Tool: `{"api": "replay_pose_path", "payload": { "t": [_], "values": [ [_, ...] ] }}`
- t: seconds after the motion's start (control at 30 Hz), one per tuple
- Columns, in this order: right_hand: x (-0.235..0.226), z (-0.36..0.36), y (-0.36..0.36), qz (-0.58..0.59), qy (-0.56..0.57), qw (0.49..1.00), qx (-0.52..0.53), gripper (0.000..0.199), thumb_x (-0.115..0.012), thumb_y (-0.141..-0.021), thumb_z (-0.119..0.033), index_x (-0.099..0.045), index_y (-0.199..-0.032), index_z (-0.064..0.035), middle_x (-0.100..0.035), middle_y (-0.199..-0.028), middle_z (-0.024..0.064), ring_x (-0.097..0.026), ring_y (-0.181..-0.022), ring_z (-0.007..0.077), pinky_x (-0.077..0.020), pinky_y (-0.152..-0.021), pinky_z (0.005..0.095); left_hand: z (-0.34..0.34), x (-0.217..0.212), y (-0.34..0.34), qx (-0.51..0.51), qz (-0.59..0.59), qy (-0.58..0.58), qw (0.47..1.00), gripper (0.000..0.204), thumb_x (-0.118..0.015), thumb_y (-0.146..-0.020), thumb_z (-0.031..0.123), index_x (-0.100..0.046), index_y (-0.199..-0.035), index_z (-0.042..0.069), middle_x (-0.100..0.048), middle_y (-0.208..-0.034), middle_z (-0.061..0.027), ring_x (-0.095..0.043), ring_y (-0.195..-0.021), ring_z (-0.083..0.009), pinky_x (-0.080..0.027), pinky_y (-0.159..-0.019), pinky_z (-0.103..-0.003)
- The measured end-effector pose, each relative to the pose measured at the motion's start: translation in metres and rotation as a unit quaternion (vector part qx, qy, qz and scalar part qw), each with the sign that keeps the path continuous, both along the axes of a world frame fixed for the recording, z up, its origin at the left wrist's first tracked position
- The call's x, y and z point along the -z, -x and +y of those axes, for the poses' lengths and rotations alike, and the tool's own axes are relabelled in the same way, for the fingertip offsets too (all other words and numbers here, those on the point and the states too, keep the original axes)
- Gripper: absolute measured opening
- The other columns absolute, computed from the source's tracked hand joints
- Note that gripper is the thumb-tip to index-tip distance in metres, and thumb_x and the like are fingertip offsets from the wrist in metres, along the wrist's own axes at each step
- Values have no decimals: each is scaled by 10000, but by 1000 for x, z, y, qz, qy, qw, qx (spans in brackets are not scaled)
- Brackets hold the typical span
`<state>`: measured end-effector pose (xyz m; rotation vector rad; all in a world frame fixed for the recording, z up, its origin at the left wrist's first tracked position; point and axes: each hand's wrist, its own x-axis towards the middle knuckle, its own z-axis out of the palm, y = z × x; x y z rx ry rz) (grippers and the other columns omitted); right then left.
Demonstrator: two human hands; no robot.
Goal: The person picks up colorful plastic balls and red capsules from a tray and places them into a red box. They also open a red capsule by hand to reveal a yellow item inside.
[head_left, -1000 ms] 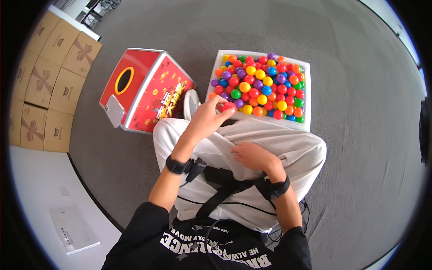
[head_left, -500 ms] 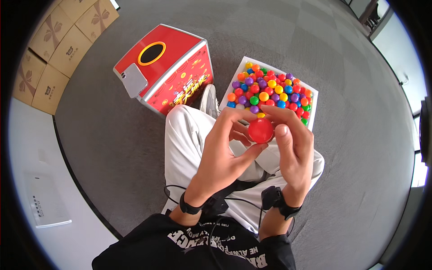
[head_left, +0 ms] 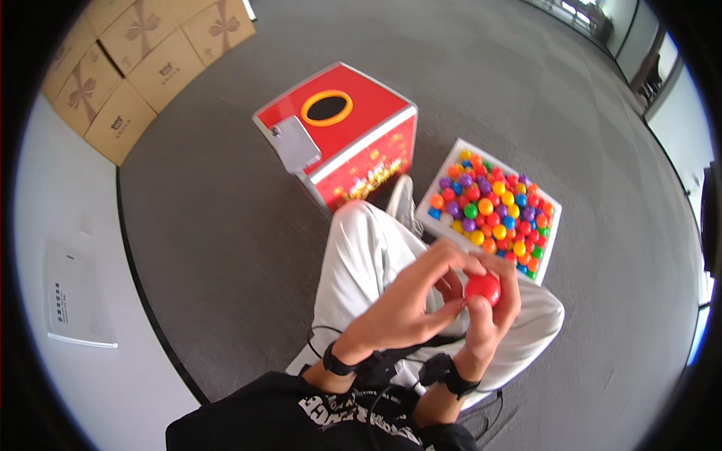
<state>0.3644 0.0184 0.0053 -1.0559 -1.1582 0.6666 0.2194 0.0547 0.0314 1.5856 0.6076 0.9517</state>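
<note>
A shiny red ball (head_left: 483, 289) is held up in front of me, above my lap. My right hand (head_left: 492, 316) grips it, the thumb on the near side and the bent fingers on the far side. From the left, my left hand (head_left: 417, 297) curves around the same ball, its forefinger at the top and its thumb at the lower left edge. Beyond my hands, a white tray (head_left: 553, 244) holds many small balls (head_left: 486, 205) in red, orange, yellow, green, blue and purple. The hands cover part of the red ball.
A red box (head_left: 376, 98) with silver edges and a yellow-ringed round hole (head_left: 326, 109) stands left of the tray. A phone (head_left: 292, 144) lies on its near corner. Cardboard cartons (head_left: 167, 71) are stacked at the far left. My crossed legs (head_left: 365, 248) are on the grey carpet.
The view has shifted, so the box and tray appear lower and further right. My right thumb has closed onto the red ball, while my left hand stays at it.
</note>
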Motion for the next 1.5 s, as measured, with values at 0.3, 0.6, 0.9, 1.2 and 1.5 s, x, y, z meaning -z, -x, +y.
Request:
{"api": "replay_pose_path", "payload": {
  "t": [0.3,0.6,0.9,1.2,1.5],
  "values": [
    [-4,-8,0,-29,-77,996,-16,447,-728,-781,-360,-692,-970,43,-681,-793,134,-592,-640,187,-448,-606,294,-8,-1,15,33,32,118,992,273,-595,-983,224,-525,-1140,12,-565,-1029,-41,-535,-863,-94,-441,-748,-248],
    [-11,-14,-7,-151,-26,988,-31,508,-794,-756,-341,-685,-1115,1,-577,-694,111,-559,-589,243,-451,-576,332,-12,17,-1,46,6,199,979,286,-528,-1036,286,-503,-1169,34,-568,-979,-6,-506,-840,-68,-426,-721,-229],
    [-9,-14,-12,-98,65,992,-35,527,-782,-832,-258,-577,-1264,-37,-656,-807,118,-573,-594,168,-479,-578,285,-12,3,-11,-53,-115,192,973,350,-710,-919,116,-581,-1218,-12,-640,-1056,-54,-614,-982,-96,-525,-828,-241],
    [18,-10,-26,-33,-83,996,-18,513,-869,-733,-242,-621,-1101,13,-677,-785,61,-517,-577,108,-403,-522,238,-11,11,-19,-24,-149,160,975,446,-774,-828,16,-582,-1220,-77,-662,-1104,-135,-656,-1032,-184,-552,-905,-310],
    [21,-7,-12,109,-30,993,15,654,-699,-870,-408,-525,-1292,61,-635,-911,70,-535,-644,88,-413,-571,211,-7,18,-18,-80,-164,92,979,499,-700,-864,136,-510,-1275,-73,-632,-1208,-238,-642,-1106,-264,-529,-944,-375]
  ]
}}
